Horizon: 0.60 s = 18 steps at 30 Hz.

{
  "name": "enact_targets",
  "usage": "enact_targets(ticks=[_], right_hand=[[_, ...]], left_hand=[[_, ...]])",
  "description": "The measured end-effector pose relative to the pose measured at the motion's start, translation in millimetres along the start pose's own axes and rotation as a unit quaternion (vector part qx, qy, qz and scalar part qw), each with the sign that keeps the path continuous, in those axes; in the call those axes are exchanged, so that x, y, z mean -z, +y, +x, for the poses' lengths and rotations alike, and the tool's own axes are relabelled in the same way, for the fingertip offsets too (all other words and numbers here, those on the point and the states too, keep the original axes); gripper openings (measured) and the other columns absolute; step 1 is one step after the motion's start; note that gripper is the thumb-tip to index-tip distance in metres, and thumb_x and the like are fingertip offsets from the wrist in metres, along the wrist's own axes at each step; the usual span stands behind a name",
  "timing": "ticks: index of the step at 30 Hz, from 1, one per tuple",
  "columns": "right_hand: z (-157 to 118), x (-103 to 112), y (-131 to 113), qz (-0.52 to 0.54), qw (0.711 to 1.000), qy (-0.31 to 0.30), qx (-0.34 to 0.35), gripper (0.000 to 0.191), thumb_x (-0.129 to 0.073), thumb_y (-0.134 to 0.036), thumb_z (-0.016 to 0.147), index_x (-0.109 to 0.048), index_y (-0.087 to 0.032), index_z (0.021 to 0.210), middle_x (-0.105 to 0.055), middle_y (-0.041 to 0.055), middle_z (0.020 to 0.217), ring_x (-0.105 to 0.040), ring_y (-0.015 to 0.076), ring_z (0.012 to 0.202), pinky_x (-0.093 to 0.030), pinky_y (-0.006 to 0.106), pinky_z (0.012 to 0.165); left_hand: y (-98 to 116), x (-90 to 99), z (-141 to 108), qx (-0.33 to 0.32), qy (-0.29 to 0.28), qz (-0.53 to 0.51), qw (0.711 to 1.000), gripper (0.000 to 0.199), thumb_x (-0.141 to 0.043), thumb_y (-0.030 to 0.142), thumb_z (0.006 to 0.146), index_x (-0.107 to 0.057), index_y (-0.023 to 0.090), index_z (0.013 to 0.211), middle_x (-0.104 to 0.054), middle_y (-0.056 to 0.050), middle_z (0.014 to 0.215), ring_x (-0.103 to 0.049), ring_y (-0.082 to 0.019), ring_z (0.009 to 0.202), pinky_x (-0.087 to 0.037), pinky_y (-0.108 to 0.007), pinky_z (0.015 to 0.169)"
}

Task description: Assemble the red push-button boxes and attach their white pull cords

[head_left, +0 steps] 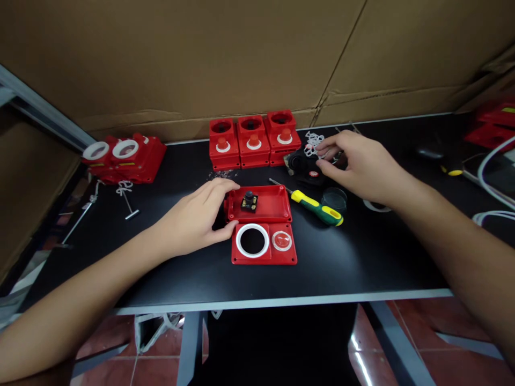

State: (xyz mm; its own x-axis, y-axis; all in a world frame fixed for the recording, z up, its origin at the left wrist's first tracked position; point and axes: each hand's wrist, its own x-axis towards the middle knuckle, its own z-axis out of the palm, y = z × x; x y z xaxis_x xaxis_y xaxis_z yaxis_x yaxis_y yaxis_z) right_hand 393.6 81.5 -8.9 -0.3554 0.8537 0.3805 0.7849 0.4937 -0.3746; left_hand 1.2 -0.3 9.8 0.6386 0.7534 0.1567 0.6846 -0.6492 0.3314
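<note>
An opened red plastic box stands before me: its tray (pixel 273 202) holds a small black switch block (pixel 249 201), and its cover (pixel 263 258) lies on the near side with a white ring (pixel 240 241) and a round red insert (pixel 281 240). My left hand (pixel 201 217) grips the tray's left side, thumb at the near corner and fingers at the far one. Over a tangle of white cords or links (pixel 314 140) and a black item (pixel 308 174), my right hand (pixel 358 163) hovers with thumb and fingers apart. A yellow-green screwdriver (pixel 317 208) lies right of the box.
Several assembled red boxes (pixel 253 155) line the back, with more at left (pixel 140 161). A small T-shaped metal hammer (pixel 131 212) hangs by cord there. Right of the screwdriver is a clear disc (pixel 335 198). White cables (pixel 493 177) lie far right. Cardboard (pixel 201 59) walls the back.
</note>
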Motion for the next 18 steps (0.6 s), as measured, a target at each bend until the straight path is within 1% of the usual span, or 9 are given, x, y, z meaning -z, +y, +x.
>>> enact_targets(ticks=[2,5,7,9,11,13,15,16,18], right_hand=[[1.6,-7.8,-1.5,-0.009,1.000,0.019,-0.014,0.022,-0.072,-0.040,0.103,-0.074,-0.030,0.123,-0.085,0.0129,0.121,-0.081,0.0390,0.110,-0.064,0.059,0.101],[4.8,-21.5,-5.8,-0.043,0.997,0.053,-0.036,0.018,-0.077,-0.046,0.104,-0.072,-0.033,0.116,-0.087,0.0125,0.122,-0.078,0.0436,0.119,-0.059,0.065,0.107],[6.9,-29.7,-9.0,-0.062,0.995,0.061,-0.043,0.021,-0.078,-0.051,0.104,-0.069,-0.033,0.107,-0.087,0.0119,0.123,-0.076,0.0463,0.123,-0.055,0.069,0.106],[8.8,-35.6,-11.4,-0.065,0.995,0.063,-0.046,0.025,-0.077,-0.054,0.105,-0.065,-0.032,0.101,-0.087,0.0116,0.122,-0.075,0.0472,0.123,-0.052,0.069,0.105],[10.5,-38.3,-12.4,-0.058,0.995,0.068,-0.049,0.027,-0.078,-0.053,0.105,-0.063,-0.031,0.099,-0.087,0.0115,0.120,-0.075,0.0467,0.121,-0.052,0.068,0.103],[11.6,-37.0,-12.9,-0.051,0.994,0.077,-0.057,0.025,-0.080,-0.048,0.103,-0.062,-0.031,0.097,-0.087,0.0111,0.118,-0.076,0.0461,0.120,-0.053,0.068,0.104],[11.9,-31.3,-15.5,-0.038,0.994,0.083,-0.062,0.024,-0.080,-0.045,0.101,-0.061,-0.031,0.096,-0.087,0.0097,0.115,-0.078,0.0441,0.117,-0.055,0.067,0.104],[11.4,-26.7,-18.6,-0.026,0.995,0.081,-0.061,0.022,-0.080,-0.044,0.101,-0.061,-0.032,0.097,-0.087,0.0089,0.114,-0.079,0.0423,0.114,-0.058,0.065,0.103],[8.7,-14.8,-30.7,0.003,0.996,0.074,-0.054,0.017,-0.076,-0.046,0.105,-0.064,-0.033,0.103,-0.086,0.0082,0.113,-0.080,0.0382,0.105,-0.063,0.058,0.095]], left_hand=[[0.2,-0.1,0.2,0.002,-0.002,0.001,1.000,0.055,-0.070,0.043,0.110,-0.055,0.018,0.157,-0.069,-0.020,0.159,-0.072,-0.037,0.148,-0.061,-0.053,0.130],[-0.8,-1.0,0.1,0.003,-0.001,0.006,1.000,0.056,-0.071,0.043,0.109,-0.055,0.019,0.157,-0.070,-0.019,0.159,-0.072,-0.037,0.148,-0.061,-0.054,0.130],[-1.3,-1.6,0.0,0.000,0.001,0.008,1.000,0.056,-0.071,0.044,0.110,-0.055,0.020,0.157,-0.069,-0.019,0.159,-0.072,-0.037,0.149,-0.061,-0.054,0.130],[-1.2,-1.9,-0.2,-0.008,0.005,0.006,1.000,0.055,-0.070,0.043,0.110,-0.054,0.019,0.157,-0.069,-0.020,0.159,-0.072,-0.037,0.148,-0.061,-0.053,0.129],[-0.5,-2.0,-0.1,-0.015,0.006,0.004,1.000,0.055,-0.069,0.042,0.110,-0.054,0.018,0.157,-0.070,-0.020,0.159,-0.073,-0.036,0.147,-0.062,-0.052,0.128],[0.6,-2.1,0.2,-0.016,0.005,0.006,1.000,0.055,-0.070,0.042,0.110,-0.055,0.017,0.156,-0.070,-0.020,0.158,-0.073,-0.036,0.146,-0.063,-0.051,0.127],[1.4,-2.6,0.8,-0.015,0.003,0.009,1.000,0.055,-0.070,0.043,0.110,-0.055,0.017,0.156,-0.070,-0.021,0.159,-0.073,-0.036,0.146,-0.063,-0.051,0.127],[1.7,-2.9,1.1,-0.015,0.003,0.010,1.000,0.054,-0.070,0.044,0.111,-0.055,0.017,0.156,-0.070,-0.021,0.159,-0.073,-0.036,0.146,-0.063,-0.051,0.126],[2.0,-4.0,1.5,-0.013,0.006,0.008,1.000,0.053,-0.069,0.045,0.112,-0.055,0.017,0.155,-0.071,-0.021,0.158,-0.074,-0.036,0.146,-0.063,-0.052,0.126]])
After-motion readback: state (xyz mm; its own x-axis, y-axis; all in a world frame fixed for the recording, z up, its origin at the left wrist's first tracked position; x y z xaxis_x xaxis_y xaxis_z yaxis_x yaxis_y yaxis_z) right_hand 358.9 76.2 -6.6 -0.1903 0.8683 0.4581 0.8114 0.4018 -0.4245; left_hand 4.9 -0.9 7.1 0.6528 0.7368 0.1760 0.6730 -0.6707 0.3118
